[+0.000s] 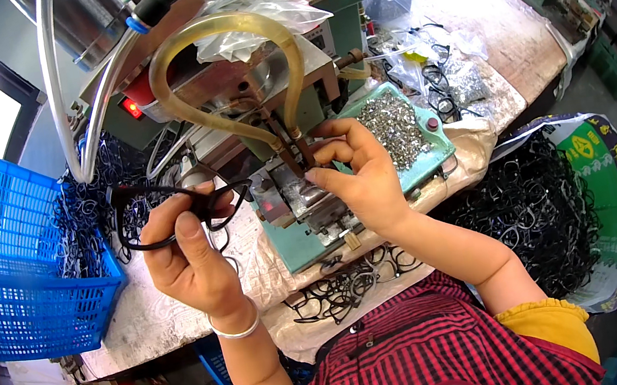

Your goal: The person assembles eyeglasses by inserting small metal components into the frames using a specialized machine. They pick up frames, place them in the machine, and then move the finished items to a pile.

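1. Left hand [194,248]: fingers clamped on black glasses frame [201,206], held beside the machine [312,76].
2. Right hand [365,175]: fingers at the machine's metal block [297,194]; whether closed on a part, cannot tell.

A gap runs between left hand [194,267] and right hand [363,175], barred ahead by a fixture [291,198] (yellowish tube [294,64] looped above).
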### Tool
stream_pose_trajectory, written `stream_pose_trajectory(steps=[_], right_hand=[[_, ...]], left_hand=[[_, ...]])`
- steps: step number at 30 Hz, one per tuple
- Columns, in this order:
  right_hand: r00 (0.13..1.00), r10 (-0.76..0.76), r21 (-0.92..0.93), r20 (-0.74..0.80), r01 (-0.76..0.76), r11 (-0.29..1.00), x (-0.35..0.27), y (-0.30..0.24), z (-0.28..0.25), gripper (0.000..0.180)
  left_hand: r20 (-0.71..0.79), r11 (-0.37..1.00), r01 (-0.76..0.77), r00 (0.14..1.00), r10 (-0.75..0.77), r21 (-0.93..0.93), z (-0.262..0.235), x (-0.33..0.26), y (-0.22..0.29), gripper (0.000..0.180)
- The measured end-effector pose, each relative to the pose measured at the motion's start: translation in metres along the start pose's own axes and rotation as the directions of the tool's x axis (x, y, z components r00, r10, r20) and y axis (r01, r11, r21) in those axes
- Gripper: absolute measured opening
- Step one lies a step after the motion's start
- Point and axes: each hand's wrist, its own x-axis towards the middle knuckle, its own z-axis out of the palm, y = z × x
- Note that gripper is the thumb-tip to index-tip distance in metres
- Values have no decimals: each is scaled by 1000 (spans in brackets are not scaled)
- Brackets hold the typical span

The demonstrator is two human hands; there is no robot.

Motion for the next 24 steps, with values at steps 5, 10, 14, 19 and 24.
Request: stream_pose_trajectory(steps=[5,10,14,19,24], right_hand=[[981,-146,-340,127,181,923,-2,-13,-28,35],[972,-229,-974,47,96,204,18,56,-132,25],[939,-333,-950,91,181,253,17,70,-148,15],[904,-379,-906,196,315,282,45,71,-118,16],[929,-269,-953,255,289,93,55,84,-106,16]], left_hand=[[174,991,-95,982,79,89,3,-30,-1,10],[551,889,-421,792,262,182,18,-48,-15,20],[590,857,-486,747,307,169,18,-51,-31,20],[568,874,-453,772,285,178,20,-56,-31,22],[496,869,-400,840,220,291,3,-91,-19,25]])
